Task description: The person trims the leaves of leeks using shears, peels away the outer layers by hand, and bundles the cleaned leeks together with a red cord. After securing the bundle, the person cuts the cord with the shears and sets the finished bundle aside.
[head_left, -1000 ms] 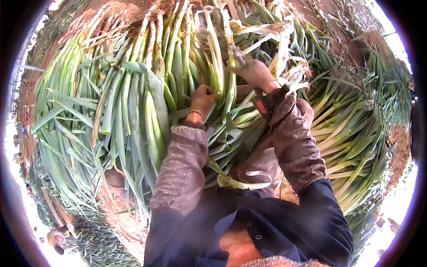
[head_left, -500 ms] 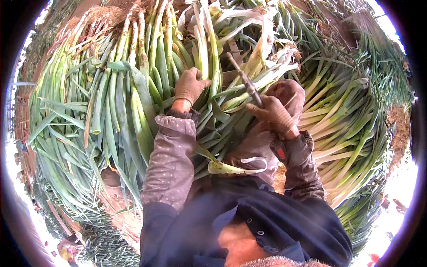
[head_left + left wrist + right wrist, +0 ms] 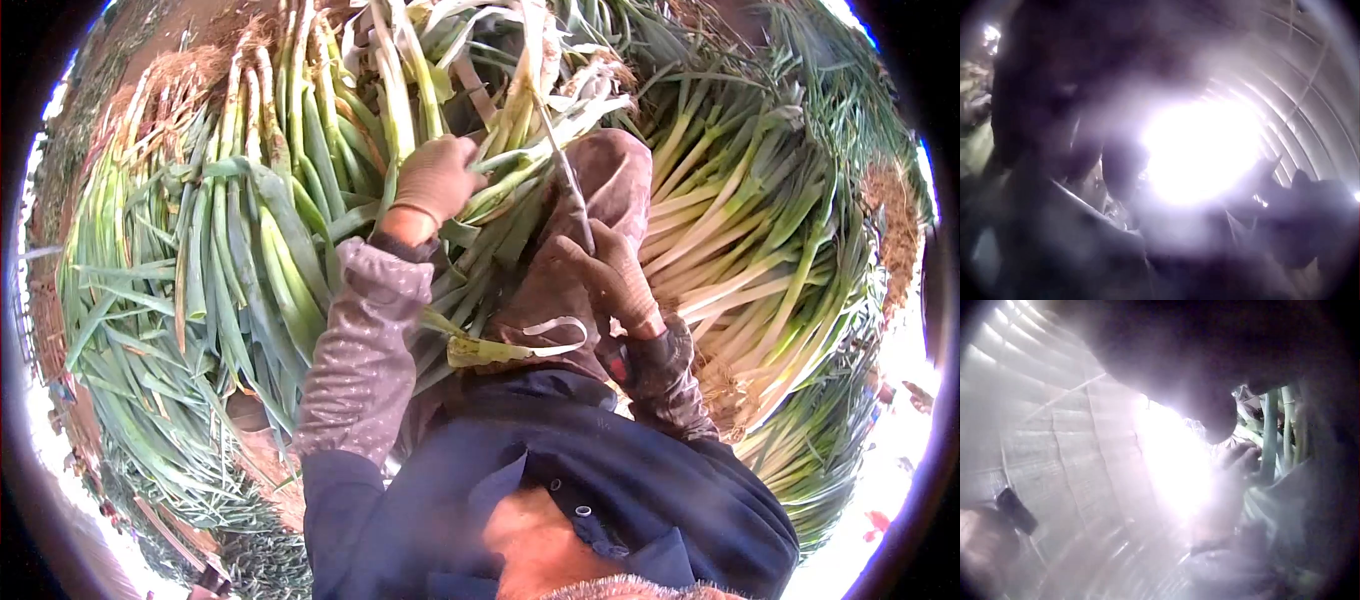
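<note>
In the head view my gloved left hand (image 3: 437, 182) lies over the tall green onions, its bent fingertips right at a pale green stalk (image 3: 510, 187). I cannot tell whether those fingers grip it. Two whitish stalks (image 3: 396, 105) rise just beyond the knuckles. My gloved right hand (image 3: 612, 278) grips a slim, stick-like tool (image 3: 568, 185) over the bent knee, its thin tip pointing up and away toward the stalks. The left wrist view is dark and glared. From the right wrist, the left hand (image 3: 1235, 469) shows near upright green stalks (image 3: 1269, 437).
A thick layer of rooted green onions (image 3: 230, 200) covers the left side. Pale, cleaner onions (image 3: 740, 220) are heaped at the right. A torn, curled leaf (image 3: 500, 350) lies on the lap. Dry, peeling onions with roots (image 3: 590, 95) lie beyond the knee (image 3: 605, 165).
The right hand has drawn back with the tool from the stalks to above the knee. My left hand has moved rightward across the stalks. The head view has shifted right.
</note>
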{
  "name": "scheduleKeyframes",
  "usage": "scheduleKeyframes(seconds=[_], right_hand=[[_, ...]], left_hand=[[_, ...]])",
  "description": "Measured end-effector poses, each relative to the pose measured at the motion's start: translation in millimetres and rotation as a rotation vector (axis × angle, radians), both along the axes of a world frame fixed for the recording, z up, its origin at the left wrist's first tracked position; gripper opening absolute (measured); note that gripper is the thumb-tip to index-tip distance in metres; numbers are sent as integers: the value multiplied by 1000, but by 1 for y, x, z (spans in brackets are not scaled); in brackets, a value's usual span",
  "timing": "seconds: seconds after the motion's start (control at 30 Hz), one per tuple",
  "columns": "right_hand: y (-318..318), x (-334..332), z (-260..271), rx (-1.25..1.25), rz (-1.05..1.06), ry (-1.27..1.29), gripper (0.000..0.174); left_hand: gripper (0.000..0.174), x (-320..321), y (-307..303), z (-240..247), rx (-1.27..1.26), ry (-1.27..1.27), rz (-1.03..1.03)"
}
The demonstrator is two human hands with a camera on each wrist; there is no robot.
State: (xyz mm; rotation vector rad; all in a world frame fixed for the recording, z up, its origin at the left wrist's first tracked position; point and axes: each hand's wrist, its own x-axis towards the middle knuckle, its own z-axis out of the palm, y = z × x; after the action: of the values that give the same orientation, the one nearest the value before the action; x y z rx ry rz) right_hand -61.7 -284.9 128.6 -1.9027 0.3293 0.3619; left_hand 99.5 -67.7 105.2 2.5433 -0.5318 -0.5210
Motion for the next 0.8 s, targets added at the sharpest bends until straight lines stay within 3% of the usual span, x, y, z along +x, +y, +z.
scheduleKeyframes(seconds=[0.1,0.13,0.2,0.3,0.33,0.37,0.47,0.53,0.57,0.67,0.73,0.77,0.8], right_hand=[[-5,-21,-2,46,-48,-88,29],[-4,-23,21,33,-42,44,27],[-6,-32,13,53,-41,-16,37],[-9,-42,-17,94,-78,-9,41],[-7,-40,-16,52,-70,-2,42],[-8,-39,-10,28,-64,109,30],[-6,-29,0,159,-98,12,32],[-11,-23,7,135,-39,113,33],[-12,-21,12,177,-22,132,33],[-10,-19,5,240,-34,77,35],[-8,-13,2,181,-42,49,37],[-5,-8,-7,67,20,104,47],[0,-11,-9,182,55,49,48]], left_hand=[[34,-4,-49,-15,239,-255,-232],[33,-6,-66,-16,347,-325,-294],[28,-4,-90,-77,395,-641,-313],[31,-12,-120,-118,540,-686,-214],[31,-14,-133,-113,642,-529,-152],[31,-12,-135,-110,597,-411,-118],[36,7,-112,-75,428,-102,-54],[37,16,-82,-46,295,-106,-78],[31,16,-64,-45,86,-40,30],[42,17,-24,-18,-48,-20,230],[50,27,0,-23,-5,-28,296],[56,37,11,-27,138,-55,234],[58,44,21,-33,146,-1,247]])
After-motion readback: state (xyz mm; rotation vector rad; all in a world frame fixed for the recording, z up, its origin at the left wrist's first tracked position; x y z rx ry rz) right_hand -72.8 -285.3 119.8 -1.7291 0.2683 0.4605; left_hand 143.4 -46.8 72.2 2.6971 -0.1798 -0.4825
